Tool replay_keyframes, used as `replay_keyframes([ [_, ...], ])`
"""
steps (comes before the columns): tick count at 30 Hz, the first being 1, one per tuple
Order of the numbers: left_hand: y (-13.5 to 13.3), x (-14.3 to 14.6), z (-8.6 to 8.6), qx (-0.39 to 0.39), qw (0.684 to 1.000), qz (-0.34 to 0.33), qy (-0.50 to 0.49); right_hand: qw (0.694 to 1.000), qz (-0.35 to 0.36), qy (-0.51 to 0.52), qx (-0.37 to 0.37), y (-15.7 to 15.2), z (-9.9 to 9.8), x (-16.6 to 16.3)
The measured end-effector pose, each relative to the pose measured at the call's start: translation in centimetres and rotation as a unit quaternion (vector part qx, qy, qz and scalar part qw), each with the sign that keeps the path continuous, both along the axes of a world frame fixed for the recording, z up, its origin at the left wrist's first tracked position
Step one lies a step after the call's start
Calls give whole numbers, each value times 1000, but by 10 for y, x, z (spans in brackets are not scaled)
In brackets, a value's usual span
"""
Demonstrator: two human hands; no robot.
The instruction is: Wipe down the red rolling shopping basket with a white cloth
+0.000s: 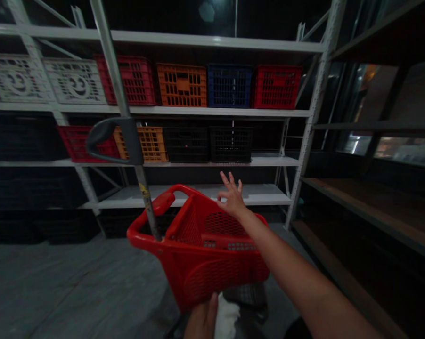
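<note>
A red plastic shopping cart basket (212, 278) with a perforated wall stands in front of me, tilted in view. My right hand (232, 200) is raised over its open top, thumb and forefinger curled into a ring and the other fingers spread, with nothing seen in it. Low at the frame's bottom, my left hand (201, 322) is partly cut off in front of the cart. Against its fingers is a bunched white cloth (226, 316), which it appears to grip. A metal pole (111, 61) with a grey handle grip (133, 141) rises by the cart's red handle (147, 235).
White metal shelving (198, 112) spans the back, holding an orange crate (182, 85), a blue crate (229, 86), a black crate (231, 145) and several others. Dark shelves (368, 207) line the right side. Grey floor (74, 287) extends at the left.
</note>
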State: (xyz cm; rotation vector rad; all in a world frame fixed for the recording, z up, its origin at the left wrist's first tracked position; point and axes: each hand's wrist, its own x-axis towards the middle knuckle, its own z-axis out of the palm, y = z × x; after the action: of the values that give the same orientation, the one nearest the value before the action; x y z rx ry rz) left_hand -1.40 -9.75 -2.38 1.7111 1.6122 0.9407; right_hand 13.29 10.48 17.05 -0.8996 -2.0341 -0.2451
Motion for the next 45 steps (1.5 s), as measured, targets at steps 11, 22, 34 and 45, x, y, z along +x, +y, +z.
replay_keyframes([
  [11, 11, -11, 76, -106, 914, 20, -390, 636, 274, 428, -581, -161, -137, -1],
  [22, -3, -6, 40, -42, 975, 46, -214, 623, 245, 482, -565, -173, -158, -6],
  [34, -9, -25, 47, -13, 963, 26, -268, 649, 261, 427, -572, -177, -157, -3],
  [45, -27, -22, 25, 143, 987, -17, -70, 535, 204, 582, -577, -184, -173, -42],
])
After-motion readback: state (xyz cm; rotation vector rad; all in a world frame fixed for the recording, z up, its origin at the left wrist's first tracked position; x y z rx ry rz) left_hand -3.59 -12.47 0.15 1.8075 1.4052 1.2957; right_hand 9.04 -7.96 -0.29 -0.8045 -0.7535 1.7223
